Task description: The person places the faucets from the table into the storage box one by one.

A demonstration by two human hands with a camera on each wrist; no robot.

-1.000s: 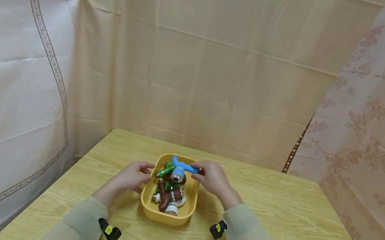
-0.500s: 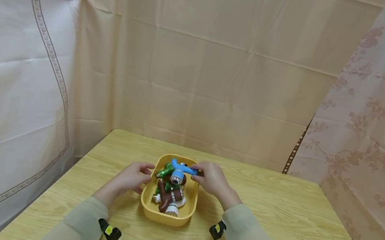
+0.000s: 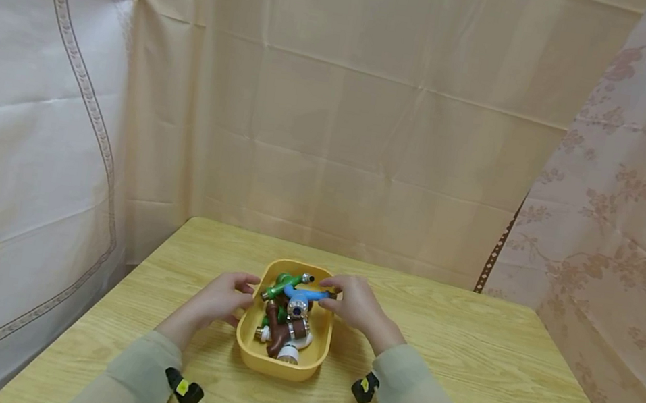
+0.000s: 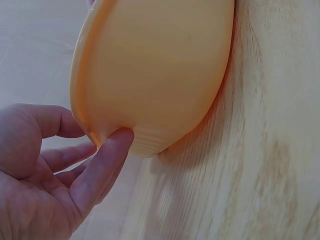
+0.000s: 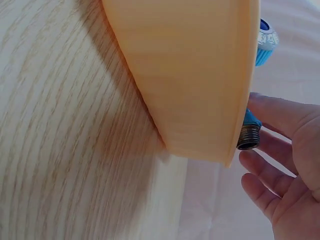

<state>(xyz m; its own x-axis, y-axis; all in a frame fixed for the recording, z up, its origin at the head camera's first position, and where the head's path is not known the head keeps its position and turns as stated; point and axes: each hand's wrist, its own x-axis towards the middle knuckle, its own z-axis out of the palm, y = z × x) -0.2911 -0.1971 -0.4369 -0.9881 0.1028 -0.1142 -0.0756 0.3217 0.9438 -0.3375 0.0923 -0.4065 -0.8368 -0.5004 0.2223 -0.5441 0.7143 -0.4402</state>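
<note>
A blue plastic tap (image 3: 311, 294) lies on top of several other taps inside a yellow bin (image 3: 321, 358). My right hand (image 3: 354, 301) is at the bin's right rim, thumb and fingers spread around the tap's threaded end (image 5: 249, 137) with a gap showing between. Whether the thumb still touches the blue part is hard to tell. At the left side, my left hand (image 3: 223, 296) rests its relaxed fingertips against the bin's rim and outer wall (image 4: 160, 70). A green tap (image 3: 281, 286), a brown tap (image 3: 276, 331) and white pieces (image 3: 289, 352) share the bin.
The bin stands on a light wood-grain table (image 3: 459, 376). Beige cloth (image 3: 369, 133) hangs behind it, with a white cloth (image 3: 29, 156) at the left and a flowered one (image 3: 631, 235) at the right. Small black cameras are strapped to both wrists.
The blue tap has come down onto the pile, its round knob now lower. Around its end, the right hand's fingers have loosened. The green tap's spout has come into sight. The left hand stays put.
</note>
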